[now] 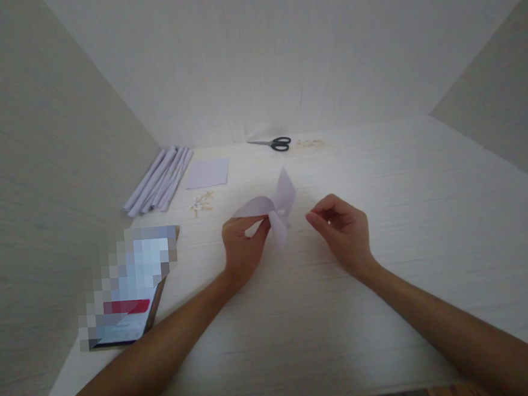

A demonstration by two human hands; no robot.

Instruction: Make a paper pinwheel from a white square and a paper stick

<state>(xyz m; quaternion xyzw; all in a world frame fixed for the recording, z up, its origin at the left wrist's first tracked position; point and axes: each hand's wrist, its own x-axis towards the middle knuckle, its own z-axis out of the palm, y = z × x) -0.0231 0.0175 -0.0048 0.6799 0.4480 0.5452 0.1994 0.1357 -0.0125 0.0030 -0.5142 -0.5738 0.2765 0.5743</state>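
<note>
Pale lilac paper, folded into a pinwheel-like shape [285, 190], is held above the table by the left hand [244, 244], whose thumb and fingers pinch it near its centre. Taking that paper shape as the middle of a clock dial, the left hand comes in from eight o'clock. One blade of the paper points up to twelve, another curves over the hand toward nine, and a third hangs down to six.

Just apart from it, between three and four o'clock, is the right hand [345, 228], thumb and index fingertip pressed together and the other fingers curled; whether anything tiny lies between those tips, I cannot tell.

Farther out at nine o'clock lie short sticks [202, 203] in a loose scatter, and at ten a flat square of paper [207, 173]. Beyond these, between nine and ten, rolled paper tubes [158, 181] lie side by side. At eight o'clock, beside the left forearm, rests a screen device [134, 285], largely pixelated, with a red bar showing. Black-handled scissors [271, 144] lie at twelve, tips toward nine; small pale bits [309, 143] are scattered at one. Everything sits on a whitish, streaky-grained table [411, 308].
</note>
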